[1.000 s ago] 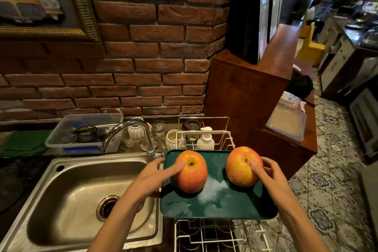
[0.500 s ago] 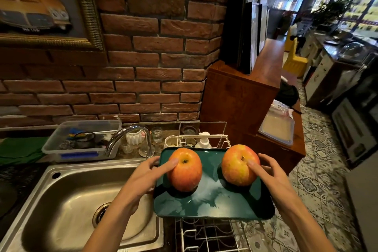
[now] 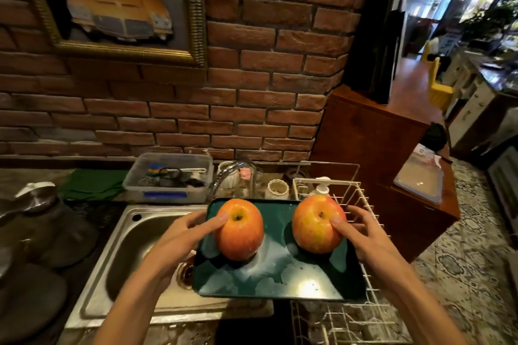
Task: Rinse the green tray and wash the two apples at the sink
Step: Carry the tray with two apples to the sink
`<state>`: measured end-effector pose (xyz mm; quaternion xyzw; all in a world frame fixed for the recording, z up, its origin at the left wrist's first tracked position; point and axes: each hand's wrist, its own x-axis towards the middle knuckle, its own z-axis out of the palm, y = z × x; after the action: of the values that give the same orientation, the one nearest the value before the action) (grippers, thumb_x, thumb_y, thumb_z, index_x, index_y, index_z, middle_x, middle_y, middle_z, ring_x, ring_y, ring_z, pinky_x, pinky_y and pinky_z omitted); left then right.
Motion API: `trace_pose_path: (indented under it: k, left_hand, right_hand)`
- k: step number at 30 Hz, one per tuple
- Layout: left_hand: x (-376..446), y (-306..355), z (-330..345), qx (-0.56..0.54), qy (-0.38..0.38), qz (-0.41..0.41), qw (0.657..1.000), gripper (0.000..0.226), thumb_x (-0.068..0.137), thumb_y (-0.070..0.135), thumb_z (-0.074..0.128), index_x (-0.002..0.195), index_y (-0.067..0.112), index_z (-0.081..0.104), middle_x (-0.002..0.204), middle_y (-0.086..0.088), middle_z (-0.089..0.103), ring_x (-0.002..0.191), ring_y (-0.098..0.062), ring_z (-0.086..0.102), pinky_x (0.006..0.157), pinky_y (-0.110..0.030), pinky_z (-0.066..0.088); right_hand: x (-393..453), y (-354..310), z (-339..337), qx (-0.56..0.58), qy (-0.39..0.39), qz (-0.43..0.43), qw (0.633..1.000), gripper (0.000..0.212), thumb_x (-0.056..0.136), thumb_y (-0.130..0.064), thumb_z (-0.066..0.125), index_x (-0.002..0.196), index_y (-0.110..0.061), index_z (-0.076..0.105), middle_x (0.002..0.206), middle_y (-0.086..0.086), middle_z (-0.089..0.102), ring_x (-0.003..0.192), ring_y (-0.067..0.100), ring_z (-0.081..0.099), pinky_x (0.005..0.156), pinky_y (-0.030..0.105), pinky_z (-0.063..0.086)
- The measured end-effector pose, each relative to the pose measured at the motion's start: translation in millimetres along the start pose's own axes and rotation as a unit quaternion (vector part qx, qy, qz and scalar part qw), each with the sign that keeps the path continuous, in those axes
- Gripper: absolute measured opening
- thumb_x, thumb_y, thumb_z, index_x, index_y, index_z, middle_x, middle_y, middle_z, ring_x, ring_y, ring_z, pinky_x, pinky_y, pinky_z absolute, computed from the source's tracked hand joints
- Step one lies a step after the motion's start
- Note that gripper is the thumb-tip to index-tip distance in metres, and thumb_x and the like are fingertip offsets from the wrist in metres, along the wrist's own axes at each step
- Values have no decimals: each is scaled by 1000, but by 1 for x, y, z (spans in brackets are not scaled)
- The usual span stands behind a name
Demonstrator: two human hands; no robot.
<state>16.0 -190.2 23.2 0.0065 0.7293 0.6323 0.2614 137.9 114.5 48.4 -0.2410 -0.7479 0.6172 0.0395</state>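
Gripping the tray (image 3: 280,283) by its two short edges in the head view, both hands are also pinning fruit. The left hand (image 3: 179,241) is curling under the tray's sink-side edge, thumb pressing the left apple (image 3: 239,230). The right hand (image 3: 361,232) is clasping the opposite edge, thumb on the right apple (image 3: 316,224).

The tray is hovering partly over the sink (image 3: 126,255) and partly over the rack (image 3: 361,314), just in front of the tap (image 3: 227,173).

Progress, as judged: water is pooling on the tray, suggesting rinsing is underway or done. Whether the apples are washed cannot be told.

The tray is glossy, flat and rectangular with rounded corners. The apples are round, smooth-skinned, orange-red. The sink is brushed steel; the rack is white wire.
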Motion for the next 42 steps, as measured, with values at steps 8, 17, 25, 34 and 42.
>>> trace_pose_path:
  k: [8,17,25,34,42]
  left_hand:
    - [-14,-27,-101,-17,33,-23,999,60,33,78,81,89,59,71,99,17,77,92,-13,75,69,-30,55]
    - [14,-59,-174,-19,51,-54,997,122,37,71,80,146,28,44,125,2,59,108,-19,57,89,-41,50]
    - [69,-93,-201,-52,34,-130,990,118,38,61,84,144,26,43,109,9,60,99,-12,60,69,-33,53]
    - [143,-147,-203,-88,40,-198,975,117,40,47,89,144,15,45,130,-13,60,117,-30,61,105,-56,46]
    - [200,-195,-201,-91,31,-248,964,101,60,31,89,148,18,39,139,-9,50,117,-24,53,96,-43,45]
  right_hand:
    - [9,-1,102,17,-51,15,998,95,52,-67,75,138,-40,44,123,-2,53,113,21,54,95,43,48]
    - [42,26,195,52,-47,54,996,95,49,-62,78,135,-36,49,115,-5,57,97,10,57,70,28,45]
    - [88,66,237,90,-36,127,987,83,48,-52,86,124,-41,55,118,-6,58,103,14,60,67,28,49]
    - [157,141,265,124,-29,187,974,66,77,-10,79,133,-28,50,124,3,62,111,18,62,90,38,53]
    - [198,194,283,122,-29,248,961,98,39,-39,94,128,-44,52,142,8,53,131,28,52,112,55,41]
